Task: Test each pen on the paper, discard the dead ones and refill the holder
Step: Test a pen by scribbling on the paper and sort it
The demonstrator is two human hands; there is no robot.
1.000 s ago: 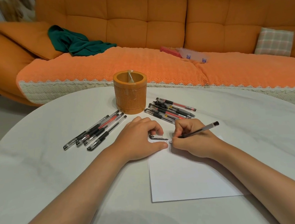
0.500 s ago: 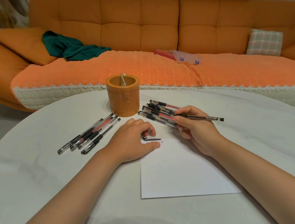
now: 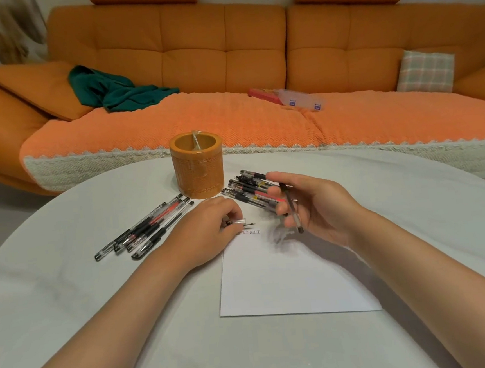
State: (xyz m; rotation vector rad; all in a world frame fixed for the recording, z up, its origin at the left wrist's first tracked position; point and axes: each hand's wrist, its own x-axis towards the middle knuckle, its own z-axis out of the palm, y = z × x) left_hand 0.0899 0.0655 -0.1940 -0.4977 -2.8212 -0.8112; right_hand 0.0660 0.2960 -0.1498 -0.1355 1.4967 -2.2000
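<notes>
— Orange holder (image 3: 197, 170) stood almost empty on the counter (image 3: 68, 287). Many pens left?
— Yes. The right hand (image 3: 318, 206) loosely held one pen (image 3: 292, 209) near the paper (image 3: 288, 282), the left hand (image 3: 204, 234) pinched a cap (image 3: 238, 222). Left pile (image 3: 145, 227) and right pile (image 3: 247, 190) waited.

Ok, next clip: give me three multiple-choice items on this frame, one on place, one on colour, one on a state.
1. Where does the holder stand? A on the table, behind the paper; B on the paper; C on the floor.
2. The crumpled cloth on the sofa is: A white; B green; C red.
3. The left hand: A lies flat; B lifts the holder; C pinches a clear cap.
Key: A, its base rests on the table; B, dark green folds; C, fingertips hold the cap.
</notes>
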